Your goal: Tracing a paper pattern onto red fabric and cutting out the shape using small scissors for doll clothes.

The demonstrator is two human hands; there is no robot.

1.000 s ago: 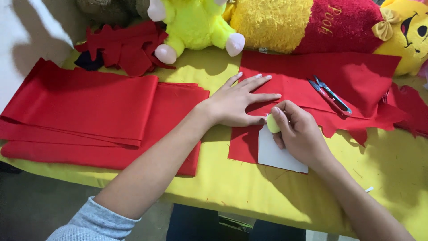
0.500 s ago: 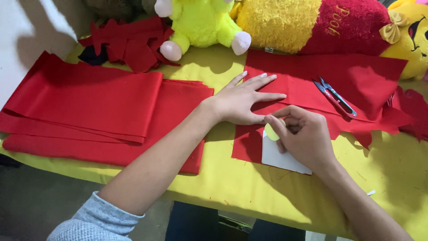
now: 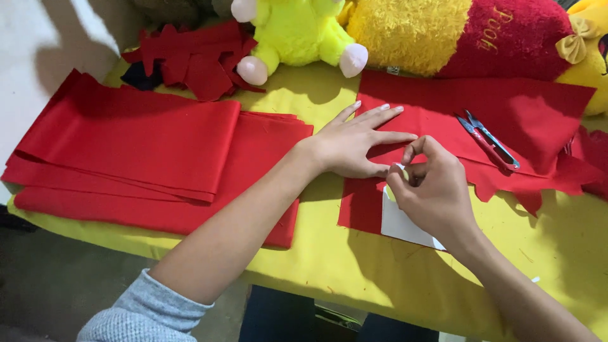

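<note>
On the tabletop (image 3: 329,278), folded fabric (image 3: 145,152) lies left; the felt sheet (image 3: 538,120) right carries thread snips (image 3: 487,140), plush toys (image 3: 297,31) behind.

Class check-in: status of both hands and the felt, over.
Left hand flat, pressing red felt sheet. Right hand pinching small pale piece over white card. Snips lie clear.

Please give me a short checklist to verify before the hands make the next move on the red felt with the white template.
1. Left hand lies flat on the red felt sheet: ok.
2. White template lies on the felt: ok.
3. Right hand pinches a small marker at the template's edge: cannot tell what it is.
4. Thread snips lie apart from both hands: ok.
5. Folded red fabric stack is clear of the work: ok.
</note>
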